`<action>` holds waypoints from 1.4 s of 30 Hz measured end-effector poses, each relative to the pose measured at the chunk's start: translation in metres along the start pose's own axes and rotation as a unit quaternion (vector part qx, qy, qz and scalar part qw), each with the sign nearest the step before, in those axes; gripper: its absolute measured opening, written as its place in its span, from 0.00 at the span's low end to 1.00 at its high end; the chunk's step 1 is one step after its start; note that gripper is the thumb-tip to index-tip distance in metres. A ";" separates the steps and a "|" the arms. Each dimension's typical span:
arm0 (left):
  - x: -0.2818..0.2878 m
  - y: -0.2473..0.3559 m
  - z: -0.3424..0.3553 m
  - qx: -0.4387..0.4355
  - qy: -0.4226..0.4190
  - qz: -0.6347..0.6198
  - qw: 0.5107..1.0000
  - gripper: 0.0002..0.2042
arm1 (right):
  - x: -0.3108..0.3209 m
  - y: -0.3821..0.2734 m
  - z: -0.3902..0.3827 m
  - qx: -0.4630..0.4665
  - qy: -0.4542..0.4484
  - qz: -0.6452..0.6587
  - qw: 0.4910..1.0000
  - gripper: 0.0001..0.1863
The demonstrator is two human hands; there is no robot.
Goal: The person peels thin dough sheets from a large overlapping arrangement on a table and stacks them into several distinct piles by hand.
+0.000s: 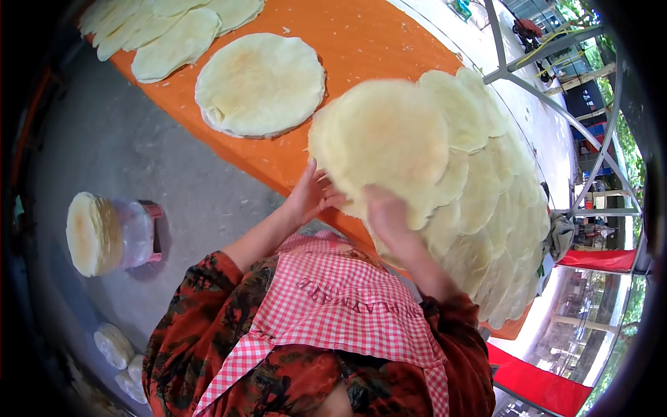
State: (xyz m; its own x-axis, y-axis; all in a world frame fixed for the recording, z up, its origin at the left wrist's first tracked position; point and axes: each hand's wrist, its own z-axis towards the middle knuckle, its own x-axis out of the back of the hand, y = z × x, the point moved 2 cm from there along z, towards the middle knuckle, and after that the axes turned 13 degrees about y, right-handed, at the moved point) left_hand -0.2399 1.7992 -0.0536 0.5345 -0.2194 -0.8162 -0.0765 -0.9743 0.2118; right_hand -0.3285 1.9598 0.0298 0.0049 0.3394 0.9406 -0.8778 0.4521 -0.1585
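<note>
A thin round flatbread (385, 139), pale with faint browning and slightly blurred, lies at the front of many overlapping sheets (486, 236) on the orange table (243, 160). My left hand (313, 194) is at its lower left edge, fingers apart and curled, with nothing clearly in them. My right hand (385, 212) is on or just over the lower part of this flatbread, smeared by motion, its fingertips unclear. To the upper left sits a neat round stack of flatbreads (260, 76).
More sheets (174, 48) overlap at the table's upper left. On the grey floor (104, 153) at left, a flatbread stack (90, 236) rests beside clear plastic on a low pink stool (154, 233); bagged bundles (114, 347) lie lower down. Metal railings (507, 69) run at right.
</note>
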 end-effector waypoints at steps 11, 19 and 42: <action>0.048 -0.018 0.038 -0.049 0.115 0.091 0.988 0.23 | -0.040 0.176 -0.049 -0.332 0.166 0.187 0.910 0.26; 0.025 -0.017 0.025 -0.044 0.171 0.144 0.974 0.25 | -0.090 0.235 -0.048 -0.431 0.110 0.203 0.872 0.32; -0.068 -0.043 0.005 -0.275 0.114 0.554 0.778 0.25 | -0.004 -0.004 0.131 -0.255 -0.236 0.004 0.938 0.31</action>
State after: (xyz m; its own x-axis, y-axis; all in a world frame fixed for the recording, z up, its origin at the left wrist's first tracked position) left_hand -0.2769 1.8556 -0.0100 0.5369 -0.8330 0.1337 -0.2581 -0.0113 0.9660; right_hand -0.3878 1.8488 0.0654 -0.3183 -0.0035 0.9480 -0.5338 0.8271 -0.1761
